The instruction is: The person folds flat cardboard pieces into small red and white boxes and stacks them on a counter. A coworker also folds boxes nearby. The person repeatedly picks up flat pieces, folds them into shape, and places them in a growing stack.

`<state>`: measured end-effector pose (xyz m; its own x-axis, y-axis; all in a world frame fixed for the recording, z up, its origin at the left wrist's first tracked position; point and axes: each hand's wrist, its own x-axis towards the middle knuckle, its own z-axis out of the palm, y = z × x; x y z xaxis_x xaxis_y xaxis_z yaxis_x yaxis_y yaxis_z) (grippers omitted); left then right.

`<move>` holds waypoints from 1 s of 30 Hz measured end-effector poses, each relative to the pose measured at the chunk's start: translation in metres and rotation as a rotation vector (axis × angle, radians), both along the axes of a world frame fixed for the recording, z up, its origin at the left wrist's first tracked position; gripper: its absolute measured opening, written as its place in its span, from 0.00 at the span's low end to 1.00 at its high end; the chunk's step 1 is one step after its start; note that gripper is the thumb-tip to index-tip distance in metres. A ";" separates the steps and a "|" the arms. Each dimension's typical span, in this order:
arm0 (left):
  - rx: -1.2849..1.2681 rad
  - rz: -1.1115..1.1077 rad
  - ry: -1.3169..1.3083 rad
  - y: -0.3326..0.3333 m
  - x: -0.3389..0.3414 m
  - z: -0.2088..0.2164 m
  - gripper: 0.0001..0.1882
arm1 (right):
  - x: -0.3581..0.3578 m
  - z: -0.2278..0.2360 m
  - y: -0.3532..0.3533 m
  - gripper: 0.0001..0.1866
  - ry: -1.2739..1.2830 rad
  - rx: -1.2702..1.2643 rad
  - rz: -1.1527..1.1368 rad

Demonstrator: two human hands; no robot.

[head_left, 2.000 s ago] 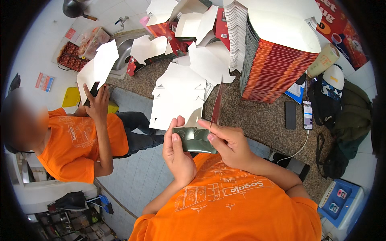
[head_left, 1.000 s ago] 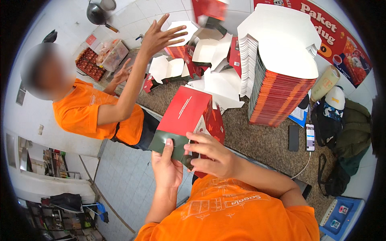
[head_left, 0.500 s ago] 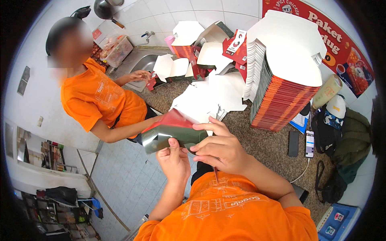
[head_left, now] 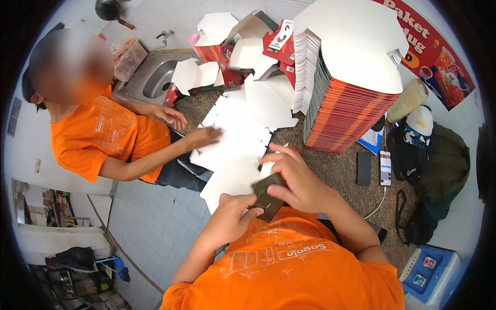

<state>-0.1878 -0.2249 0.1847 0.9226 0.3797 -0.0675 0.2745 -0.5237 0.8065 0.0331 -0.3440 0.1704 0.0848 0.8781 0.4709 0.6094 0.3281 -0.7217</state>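
From my remote seat, I have both hands closed on a dark green carton panel (head_left: pixel 268 197): the left hand (head_left: pixel 231 221) pinches its near-left edge, thumb on top, and the right hand (head_left: pixel 304 181) holds its far-right side, thumb pressed against it. Beyond the grip lie white carton sheets (head_left: pixel 237 135), a co-worker's hand (head_left: pixel 204 138) over them; beyond to the right rises a carton stack (head_left: pixel 356 114).

Partly hidden from my remote post, a dark green flap (head_left: pixel 268 198) sits behind the right hand (head_left: pixel 297 178); a co-worker's hand (head_left: pixel 208 136) blurs (the face (head_left: pixel 71 66), too), the upper edge crops wok (head_left: pixel 108 9) and poster (head_left: pixel 438 61), and the phone screen (head_left: pixel 385 166) is illegibly small.
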 end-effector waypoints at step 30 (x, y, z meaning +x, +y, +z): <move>0.130 0.359 -0.564 -0.023 0.029 -0.032 0.45 | -0.038 0.006 -0.013 0.22 0.973 -0.142 0.244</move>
<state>-0.1587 -0.2483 0.1531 0.6186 0.6413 0.4540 0.0052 -0.5811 0.8138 -0.0052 -0.3571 0.1765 0.1866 0.9653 0.1826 -0.3359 0.2374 -0.9115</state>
